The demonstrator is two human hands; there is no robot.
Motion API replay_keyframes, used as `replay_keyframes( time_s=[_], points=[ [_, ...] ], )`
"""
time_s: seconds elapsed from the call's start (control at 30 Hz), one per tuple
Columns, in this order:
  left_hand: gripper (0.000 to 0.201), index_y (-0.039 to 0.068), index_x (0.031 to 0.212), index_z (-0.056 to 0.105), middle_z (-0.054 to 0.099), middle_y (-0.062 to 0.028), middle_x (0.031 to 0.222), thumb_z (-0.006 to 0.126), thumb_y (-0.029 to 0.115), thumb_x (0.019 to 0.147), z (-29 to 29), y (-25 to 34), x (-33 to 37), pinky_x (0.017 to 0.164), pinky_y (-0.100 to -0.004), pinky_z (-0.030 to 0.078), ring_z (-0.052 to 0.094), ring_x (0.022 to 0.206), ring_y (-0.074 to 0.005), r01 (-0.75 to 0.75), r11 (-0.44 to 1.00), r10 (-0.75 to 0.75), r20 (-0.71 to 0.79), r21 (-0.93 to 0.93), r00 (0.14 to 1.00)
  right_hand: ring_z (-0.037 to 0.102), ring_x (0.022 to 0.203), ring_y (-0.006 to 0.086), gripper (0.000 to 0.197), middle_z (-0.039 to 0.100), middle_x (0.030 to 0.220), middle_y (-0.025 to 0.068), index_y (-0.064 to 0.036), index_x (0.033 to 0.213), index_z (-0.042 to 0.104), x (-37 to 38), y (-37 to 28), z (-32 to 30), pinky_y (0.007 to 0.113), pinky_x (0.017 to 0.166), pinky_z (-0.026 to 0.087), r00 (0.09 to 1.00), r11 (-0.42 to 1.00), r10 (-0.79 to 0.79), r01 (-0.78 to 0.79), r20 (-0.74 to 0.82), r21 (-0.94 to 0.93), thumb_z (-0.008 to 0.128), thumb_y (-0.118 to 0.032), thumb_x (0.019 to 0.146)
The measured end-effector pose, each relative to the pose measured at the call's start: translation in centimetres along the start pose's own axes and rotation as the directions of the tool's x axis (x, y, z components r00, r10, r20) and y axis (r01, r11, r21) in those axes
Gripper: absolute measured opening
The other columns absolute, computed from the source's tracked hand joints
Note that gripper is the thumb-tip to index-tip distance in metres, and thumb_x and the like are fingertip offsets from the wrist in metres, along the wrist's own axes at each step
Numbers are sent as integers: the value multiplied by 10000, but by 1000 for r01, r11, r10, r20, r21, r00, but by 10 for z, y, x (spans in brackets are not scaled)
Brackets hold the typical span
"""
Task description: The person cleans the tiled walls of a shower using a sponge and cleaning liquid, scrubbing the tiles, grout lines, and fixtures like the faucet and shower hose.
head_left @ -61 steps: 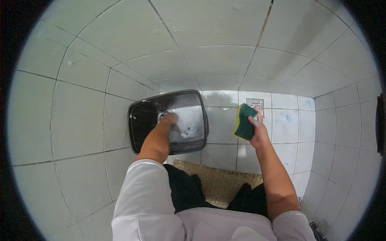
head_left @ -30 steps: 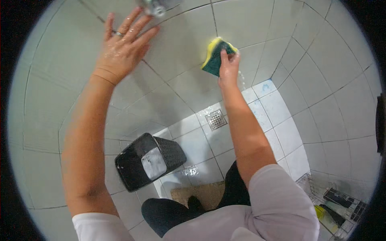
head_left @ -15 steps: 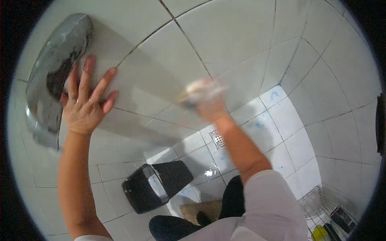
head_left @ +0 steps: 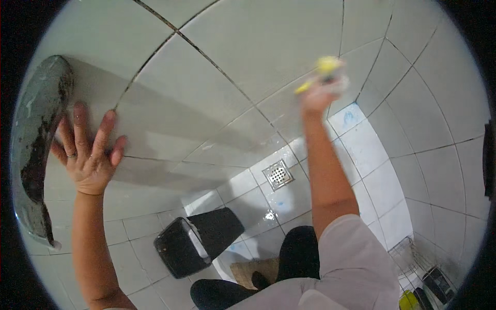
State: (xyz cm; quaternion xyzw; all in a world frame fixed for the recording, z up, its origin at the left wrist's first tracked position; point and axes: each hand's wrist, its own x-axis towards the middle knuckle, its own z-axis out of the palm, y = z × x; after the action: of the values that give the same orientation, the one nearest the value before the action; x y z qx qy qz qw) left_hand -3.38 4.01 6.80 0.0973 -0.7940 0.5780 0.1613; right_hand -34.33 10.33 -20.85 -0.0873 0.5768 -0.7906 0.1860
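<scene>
My left hand (head_left: 90, 160) lies flat on the tiled wall (head_left: 222, 139), fingers spread, holding nothing. Just beside its fingers, a long curved grey glossy fixture (head_left: 39, 134) with dark stained patches is mounted on the wall. Farther right, my right hand (head_left: 321, 95) is closed around a yellow brush-like scrubber (head_left: 328, 65), held at the wall's lower part near the corner. Motion blur hides its exact shape, and pale foam or bristles seem to show by the fingers.
A square metal drain (head_left: 278, 174) is set in the wet white floor, which has blue smears (head_left: 350, 118). A black bin (head_left: 183, 248) with a silver band stands near my legs, by a brown mat (head_left: 250, 271). A wire rack (head_left: 403, 253) holds several items at lower right.
My right hand has moved up and to the right along the wall with the scrubber. In the picture, the left hand and the grey fixture sit lower and farther left; the view has shifted.
</scene>
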Motion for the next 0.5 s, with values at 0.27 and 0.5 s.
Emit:
replay_keyframes(
  time_s=[0.27, 0.5],
  points=[
    [431, 345, 1162, 486, 346, -82, 1324, 440, 540, 780, 10, 16, 13, 1032, -437, 15, 233, 1256, -284, -5, 999, 2, -49, -48, 999, 426, 1062, 222, 502, 355, 1270, 93, -125, 1324, 198, -130, 151, 58, 365, 933, 316, 708, 782, 588, -375, -392, 498, 370, -310, 890],
    [447, 309, 1175, 484, 338, -111, 1323, 433, 530, 790, 2, 1, -3, 1031, -447, -8, 210, 1260, -318, -24, 1000, 24, 3, 1, 1000, 451, 963, 235, 494, 428, 1093, 160, -125, 1329, 187, -12, 38, -1, 406, 918, 296, 955, 920, 100, 19, -280, 392, 331, -330, 903]
  ],
)
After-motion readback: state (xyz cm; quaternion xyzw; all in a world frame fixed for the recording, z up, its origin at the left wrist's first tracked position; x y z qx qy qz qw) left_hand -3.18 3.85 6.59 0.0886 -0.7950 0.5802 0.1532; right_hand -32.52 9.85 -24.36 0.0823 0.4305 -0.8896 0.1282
